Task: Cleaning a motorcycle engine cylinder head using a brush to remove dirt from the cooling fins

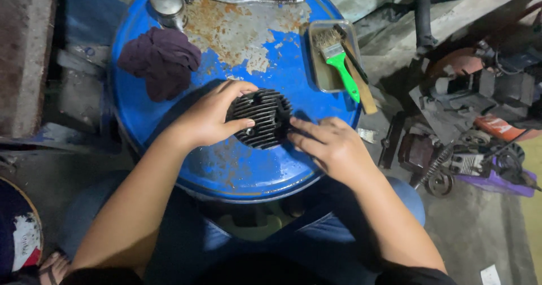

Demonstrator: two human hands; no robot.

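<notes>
Here the work in hand centres on a dark finned engine part [261, 118], round and ribbed, lying flat on the top of a blue drum [226, 166] that serves as the counter. The left hand [206, 118] lies over the part's near-left edge, fingers [234, 88] curled over the top of the fins and thumb pressed against the lower rim, so it grips and steadies the piece. The right hand [333, 144] is on the part's other side, its fingers [299, 128] nearly straight and close together, tips touching the fins' edge; whether they pinch anything small I cannot tell.

As a judgement, the job looks to be in its middle: the part is out and on the drum, both hands are on it, and its fins appear dark and dull, so handling or cleaning seems unfinished. The brush has been set aside unused for now.

Beyond the finned part, toward the drum's far right rim, sits a shallow metal tray [317, 64]. In it lies a green-handled paintbrush [339, 59], bristles at the far end, with a slim dark tool [353, 56] crossing it; any liquid in the tray is not discernible. Left of the part and further off lies a crumpled purple rag [161, 59].
</notes>
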